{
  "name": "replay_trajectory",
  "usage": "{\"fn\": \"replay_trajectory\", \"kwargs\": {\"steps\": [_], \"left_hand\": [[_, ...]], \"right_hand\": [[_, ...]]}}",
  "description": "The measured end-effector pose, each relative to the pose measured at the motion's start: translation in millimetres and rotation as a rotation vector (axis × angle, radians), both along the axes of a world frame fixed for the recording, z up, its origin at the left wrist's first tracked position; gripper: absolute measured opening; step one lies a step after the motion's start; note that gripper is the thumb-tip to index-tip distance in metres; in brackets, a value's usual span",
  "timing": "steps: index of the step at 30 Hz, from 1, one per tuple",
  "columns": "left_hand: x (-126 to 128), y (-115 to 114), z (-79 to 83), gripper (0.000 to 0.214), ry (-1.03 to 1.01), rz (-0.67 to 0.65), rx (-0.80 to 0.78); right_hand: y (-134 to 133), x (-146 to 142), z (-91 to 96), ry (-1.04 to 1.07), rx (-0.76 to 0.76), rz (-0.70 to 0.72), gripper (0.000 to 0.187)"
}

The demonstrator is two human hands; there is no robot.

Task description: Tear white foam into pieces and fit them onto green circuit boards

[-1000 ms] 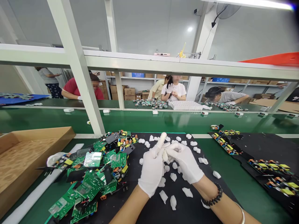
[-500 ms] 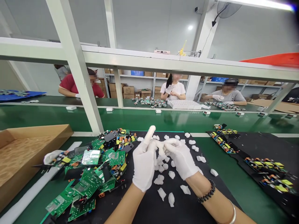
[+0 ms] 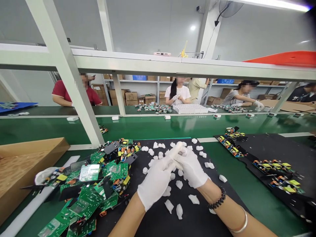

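Note:
My left hand and my right hand, both in white gloves, meet over a black mat. Their closed fingers press together at the fingertips, and whatever they pinch is hidden between the gloves. Around and beneath them lie several small white lumps, irregular in shape and soft-looking. To the left of my left hand is a heap of green circuit boards with yellow and orange components.
A cardboard box stands at the far left, beside a white strip. At right, rows of boards lie on another black sheet. A metal frame post rises ahead. Several people work across the green belt.
My hands have come closer together, and the left thumb has folded down toward the right fingers. A white piece seen between them earlier is now hidden. The view has shifted slightly right.

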State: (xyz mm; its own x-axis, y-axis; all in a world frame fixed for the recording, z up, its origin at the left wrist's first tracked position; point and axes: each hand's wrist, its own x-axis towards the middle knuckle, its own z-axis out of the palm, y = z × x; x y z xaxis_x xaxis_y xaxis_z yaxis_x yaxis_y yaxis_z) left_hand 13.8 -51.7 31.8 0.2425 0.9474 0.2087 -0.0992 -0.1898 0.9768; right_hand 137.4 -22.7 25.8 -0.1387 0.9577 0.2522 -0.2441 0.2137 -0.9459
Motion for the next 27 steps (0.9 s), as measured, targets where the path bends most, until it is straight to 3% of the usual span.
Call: {"fn": "replay_trajectory", "kwargs": {"steps": [6, 11, 16, 19, 23, 27], "left_hand": [[-10, -4, 9.7, 0.048, 0.310, -0.171, 0.131], [-10, -8, 12.9, 0.073, 0.351, -0.154, 0.224], [-7, -11, 13.2, 0.068, 0.357, -0.195, 0.205], [-5, -14, 17.7, 0.066, 0.291, -0.230, 0.128], [-8, -18, 28.1, 0.080, 0.034, -0.248, -0.019], [-20, -18, 38.1, 0.079, -0.092, -0.217, -0.020]], "right_hand": [[-2, 7, 5.4, -0.089, 0.033, 0.134, 0.022], [0, 19, 5.4, -0.122, 0.097, 0.175, 0.023], [4, 23, 3.2, -0.152, 0.017, 0.211, 0.021], [3, 18, 5.4, -0.092, -0.136, 0.337, 0.016], [-2, 6, 3.2, 0.016, -0.255, 0.498, 0.019], [-8, 0, -1.5, 0.261, -0.426, 0.602, 0.017]]}}
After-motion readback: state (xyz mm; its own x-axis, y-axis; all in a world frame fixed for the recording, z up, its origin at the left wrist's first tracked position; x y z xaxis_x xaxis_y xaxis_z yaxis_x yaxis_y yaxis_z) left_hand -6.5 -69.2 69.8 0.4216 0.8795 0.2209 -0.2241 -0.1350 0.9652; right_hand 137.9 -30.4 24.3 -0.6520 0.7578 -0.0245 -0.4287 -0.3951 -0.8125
